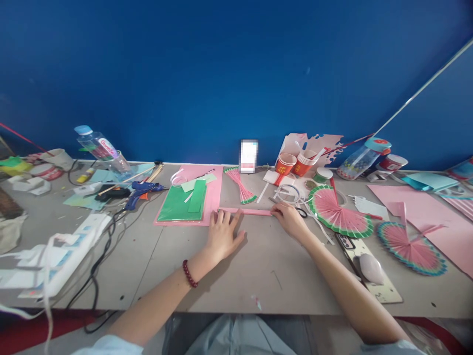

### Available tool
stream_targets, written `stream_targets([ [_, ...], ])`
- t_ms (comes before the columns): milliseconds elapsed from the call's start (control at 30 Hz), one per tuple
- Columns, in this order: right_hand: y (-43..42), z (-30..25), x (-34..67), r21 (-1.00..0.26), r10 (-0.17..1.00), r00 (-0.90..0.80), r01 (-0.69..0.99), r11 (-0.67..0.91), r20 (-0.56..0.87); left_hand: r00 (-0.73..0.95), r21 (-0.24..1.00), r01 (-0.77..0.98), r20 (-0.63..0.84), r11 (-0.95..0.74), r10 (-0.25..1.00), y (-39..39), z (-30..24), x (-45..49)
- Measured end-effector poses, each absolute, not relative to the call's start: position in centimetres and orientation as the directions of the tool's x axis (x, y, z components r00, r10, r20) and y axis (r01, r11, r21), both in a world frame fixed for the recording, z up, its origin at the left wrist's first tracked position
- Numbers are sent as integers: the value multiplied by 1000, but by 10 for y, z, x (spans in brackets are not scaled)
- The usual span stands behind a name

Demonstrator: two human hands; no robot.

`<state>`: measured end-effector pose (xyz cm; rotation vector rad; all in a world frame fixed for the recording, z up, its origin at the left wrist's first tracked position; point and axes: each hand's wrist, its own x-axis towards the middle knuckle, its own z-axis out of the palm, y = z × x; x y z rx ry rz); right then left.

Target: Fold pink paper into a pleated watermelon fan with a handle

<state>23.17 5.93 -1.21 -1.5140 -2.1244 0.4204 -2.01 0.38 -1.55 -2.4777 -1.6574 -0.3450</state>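
Observation:
A narrow folded strip of pink paper (254,212) lies flat on the grey table, running left to right between my hands. My left hand (224,234) rests palm down with its fingers spread, the fingertips touching the strip's left end. At the other end my right hand (290,218) is closed, pinching the strip between thumb and fingers. Beside the right hand a black scissors handle (302,212) shows; the rest is partly hidden. A pleated pink fan with green ends (242,187), pinched in at its middle, lies just beyond the strip.
Green paper sheets (181,204) lie on pink paper to the left, near a blue glue gun (142,193) and a white power strip (72,251). Rightward are an opened watermelon-coloured fan (342,212), another fan (412,249), red paper cups (286,163) and a phone (384,283) under a mouse (371,268).

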Motion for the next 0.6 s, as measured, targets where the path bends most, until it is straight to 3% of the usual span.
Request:
stream_targets([
  [600, 60, -12, 231, -503, 941, -261, 796, 335, 215, 501, 130, 835, 223, -535, 836, 15, -10, -19],
])
